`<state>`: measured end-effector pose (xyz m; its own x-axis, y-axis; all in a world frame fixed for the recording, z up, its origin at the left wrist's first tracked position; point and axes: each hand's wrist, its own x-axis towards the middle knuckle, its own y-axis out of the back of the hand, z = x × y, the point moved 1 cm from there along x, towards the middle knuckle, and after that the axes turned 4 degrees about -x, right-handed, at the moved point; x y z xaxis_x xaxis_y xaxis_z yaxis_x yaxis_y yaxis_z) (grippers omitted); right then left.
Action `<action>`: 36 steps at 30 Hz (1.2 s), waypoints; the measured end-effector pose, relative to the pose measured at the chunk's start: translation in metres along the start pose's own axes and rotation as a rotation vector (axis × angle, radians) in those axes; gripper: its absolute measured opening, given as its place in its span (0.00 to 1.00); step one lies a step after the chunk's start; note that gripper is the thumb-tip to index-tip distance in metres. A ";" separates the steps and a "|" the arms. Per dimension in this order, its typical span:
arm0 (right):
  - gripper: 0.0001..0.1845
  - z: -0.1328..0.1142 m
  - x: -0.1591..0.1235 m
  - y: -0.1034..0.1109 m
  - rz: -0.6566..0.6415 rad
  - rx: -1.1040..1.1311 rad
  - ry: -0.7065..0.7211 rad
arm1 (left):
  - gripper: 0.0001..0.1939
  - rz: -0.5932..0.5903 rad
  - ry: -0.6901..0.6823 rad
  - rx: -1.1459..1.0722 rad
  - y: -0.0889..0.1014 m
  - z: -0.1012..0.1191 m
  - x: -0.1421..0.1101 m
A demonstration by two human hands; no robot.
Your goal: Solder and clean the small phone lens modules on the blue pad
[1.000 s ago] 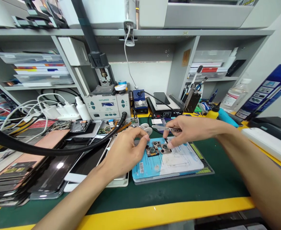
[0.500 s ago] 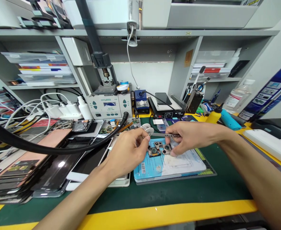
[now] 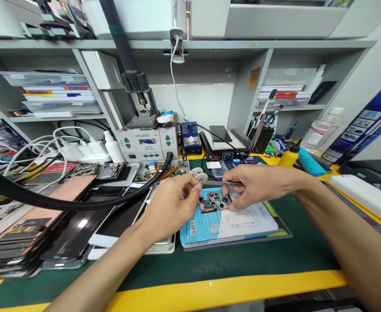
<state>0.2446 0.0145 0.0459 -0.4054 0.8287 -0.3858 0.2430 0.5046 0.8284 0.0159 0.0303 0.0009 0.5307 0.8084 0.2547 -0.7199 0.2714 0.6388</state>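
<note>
My left hand [image 3: 177,197] is closed in a pinch, thumb against forefinger, at a small white spool [image 3: 199,175] that it seems to hold. Reaching in from the right, my right hand [image 3: 253,186] grips a slim metal tool with a row of holes [image 3: 232,183], its thin end pointing left. Thumb and fingertip of the same hand come down beside a phone camera module [image 3: 224,202]. Another camera module [image 3: 208,204] lies just left of it. Both rest on a blue and white flat package [image 3: 200,232]. My fingers partly hide the tool and the spool.
Stacked phone parts [image 3: 70,195] and dark screens [image 3: 83,225] fill the left side. A black hose [image 3: 80,199] arcs over them from the hot-air station [image 3: 145,145]. A parts tray [image 3: 140,171] lies behind my left hand. Bottles [image 3: 289,156] stand at right.
The view has shifted very slightly. Both hands keep nearly the same pose, and the camera modules stay where they were on the package.
</note>
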 end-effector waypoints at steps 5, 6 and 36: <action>0.16 -0.001 0.000 0.001 0.005 -0.037 0.006 | 0.11 0.001 0.006 0.005 -0.001 -0.003 0.000; 0.16 -0.001 -0.001 0.001 0.008 -0.044 0.007 | 0.11 0.000 0.006 0.005 -0.001 -0.003 0.000; 0.22 -0.007 0.007 -0.003 0.617 0.555 0.194 | 0.12 0.149 0.028 -0.438 0.003 0.001 0.003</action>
<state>0.2352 0.0170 0.0431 -0.1899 0.9636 0.1883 0.8463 0.0634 0.5290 0.0158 0.0328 0.0043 0.3995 0.8673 0.2969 -0.9117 0.3419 0.2280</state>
